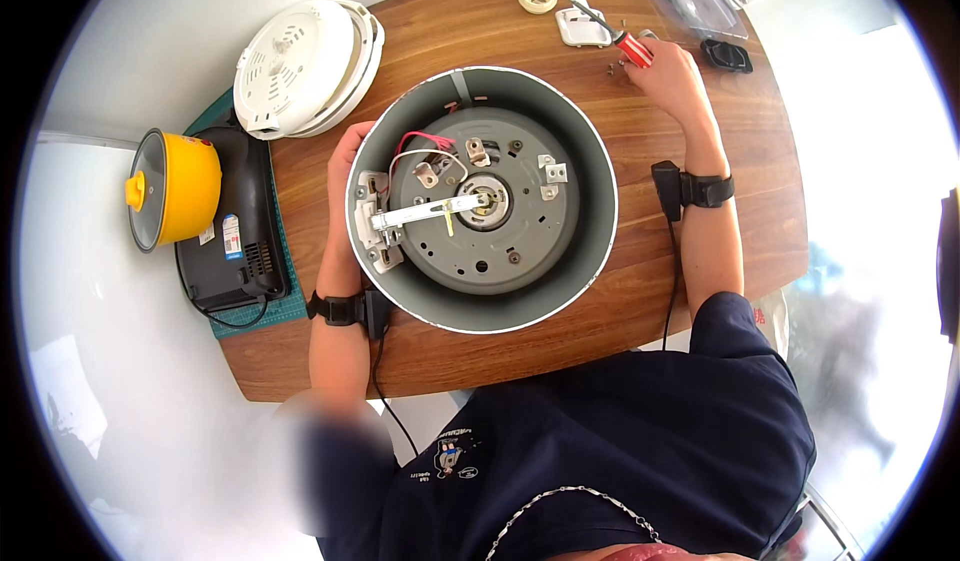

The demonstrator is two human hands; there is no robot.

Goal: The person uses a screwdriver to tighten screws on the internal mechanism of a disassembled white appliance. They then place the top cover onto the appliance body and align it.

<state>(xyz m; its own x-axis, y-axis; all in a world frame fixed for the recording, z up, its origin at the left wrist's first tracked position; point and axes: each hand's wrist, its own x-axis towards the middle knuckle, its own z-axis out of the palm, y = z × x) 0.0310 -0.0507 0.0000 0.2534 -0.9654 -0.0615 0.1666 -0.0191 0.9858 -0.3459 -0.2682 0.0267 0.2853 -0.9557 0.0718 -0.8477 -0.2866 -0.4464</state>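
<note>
- While the left hand (350, 151) lies along the left outer wall of the round metal housing (597, 211), the wall hides part of it, so I cannot tell how firmly it grips.
- The housing stands open side up on the wooden tabletop (740, 151), in the middle, with its grey inside showing.
- Inside it, a white lever (425, 211) runs from the left wall to the centre of a round grey plate (535, 226).
- A pink wire (425, 138) and a white wire (408, 154) curve over the plate's far left part.
- At the far right, the right hand (668, 79) has its fingers closed around the red handle of a screwdriver (632, 49), the shaft slanting toward the far left.
- That shaft passes over a small white plastic piece (582, 31); I can't say whether they touch.
- A tape roll (538, 0) sits just left of the piece, and a small black part (727, 56) lies right of the hand.
- On the far left I see stacked white round covers (290, 71), and nearer, a yellow pot (192, 189) beside a black appliance (235, 251) over a green mat (285, 308).
- Each wrist wears a black strap.
</note>
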